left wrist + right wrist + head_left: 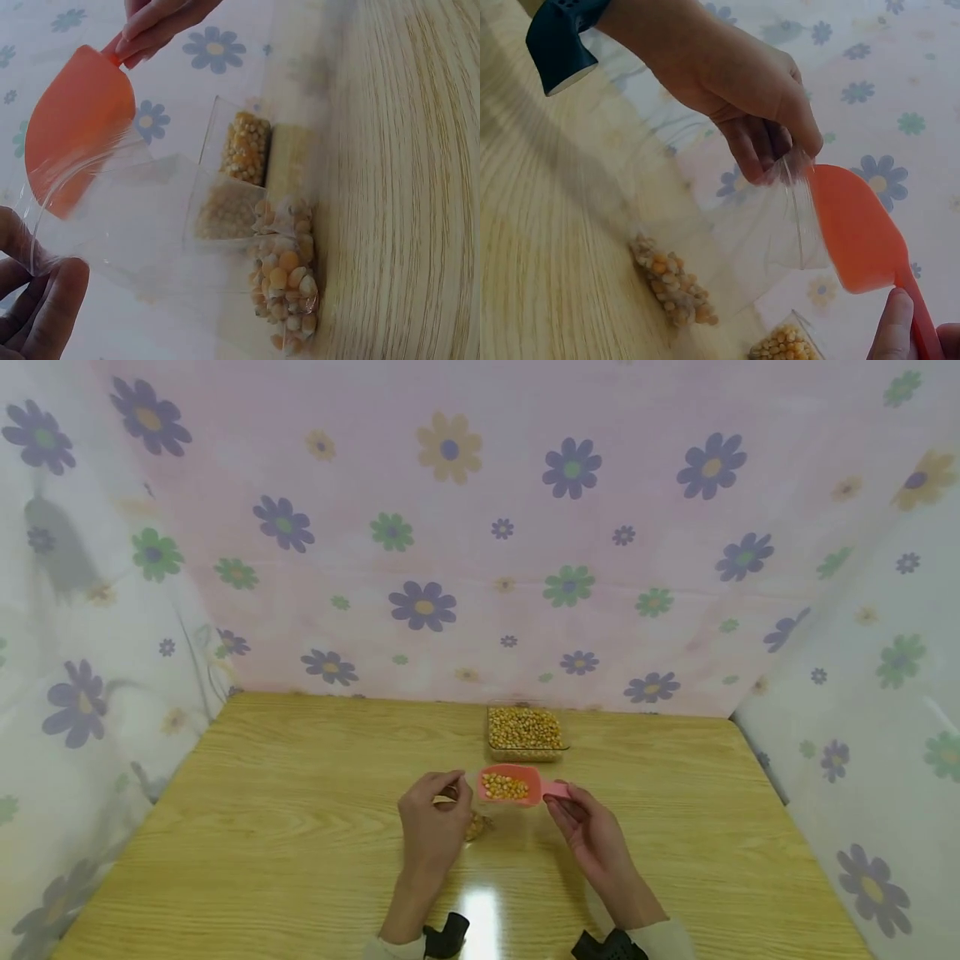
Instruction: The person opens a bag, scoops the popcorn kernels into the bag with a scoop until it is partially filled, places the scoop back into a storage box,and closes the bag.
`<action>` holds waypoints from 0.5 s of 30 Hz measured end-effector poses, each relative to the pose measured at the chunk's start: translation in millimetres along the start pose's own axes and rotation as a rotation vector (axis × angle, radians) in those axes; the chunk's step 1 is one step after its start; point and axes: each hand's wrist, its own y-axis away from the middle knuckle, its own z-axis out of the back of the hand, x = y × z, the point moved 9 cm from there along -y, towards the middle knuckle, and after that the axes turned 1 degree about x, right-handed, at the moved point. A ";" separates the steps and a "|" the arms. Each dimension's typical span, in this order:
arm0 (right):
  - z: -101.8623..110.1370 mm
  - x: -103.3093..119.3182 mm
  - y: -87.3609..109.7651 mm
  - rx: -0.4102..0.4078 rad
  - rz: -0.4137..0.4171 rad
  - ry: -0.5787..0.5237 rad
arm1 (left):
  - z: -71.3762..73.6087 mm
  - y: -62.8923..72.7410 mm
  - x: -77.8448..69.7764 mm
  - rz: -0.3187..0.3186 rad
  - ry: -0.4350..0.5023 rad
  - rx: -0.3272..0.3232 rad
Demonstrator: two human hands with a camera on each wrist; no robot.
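The right hand [592, 831] has its grip clamped on the handle of a pink scoop [535, 785], pinched between thumb and fingers. The scoop is held above the desk [300, 793], its handle to the right and its lip pointing left toward the other hand. Yellow corn [504, 787] lies in the scoop, mostly toward the left end.

The left hand [435, 814] has its grip together on the upper edge of a clear bag [742, 232], thumb against fingers. The bag hangs from these fingers down to the desk, with more kernels [285, 292] gathered at its bottom. The lip of the scoop is right beside the bag's mouth and close to the left fingertips; whether it touches the plastic or reaches inside, I cannot tell.

Beyond the scoop, near the far edge of the desk, sits a clear box [527, 755] holding a broad layer of corn. It is well apart from both hands.

Each wrist carries a dark mount, the left one [447, 935] and the right one [611, 946], next to pale sleeves [667, 939]. A flowered cloth [495, 560] rises behind the far edge, pink in the middle, and whitish flowered cloth stands at left and right. A bright reflection shines on the near part of the desk.
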 end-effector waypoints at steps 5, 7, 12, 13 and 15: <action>0.5 -1.5 5.1 -0.025 0.010 0.058 | 1.0 -0.7 -1.9 0.004 -0.015 0.004; 0.6 -1.8 6.1 -0.031 0.014 0.077 | 0.5 -0.8 -2.5 0.007 -0.021 0.012; 0.2 2.1 6.5 -0.051 0.059 0.107 | -2.2 0.0 -6.8 -0.016 -0.047 0.043; 0.1 3.9 6.7 -0.057 0.078 0.114 | -3.3 0.5 -8.2 -0.026 -0.050 0.055; -0.1 8.0 6.8 -0.069 0.117 0.126 | -5.6 1.8 -10.6 -0.043 -0.058 0.075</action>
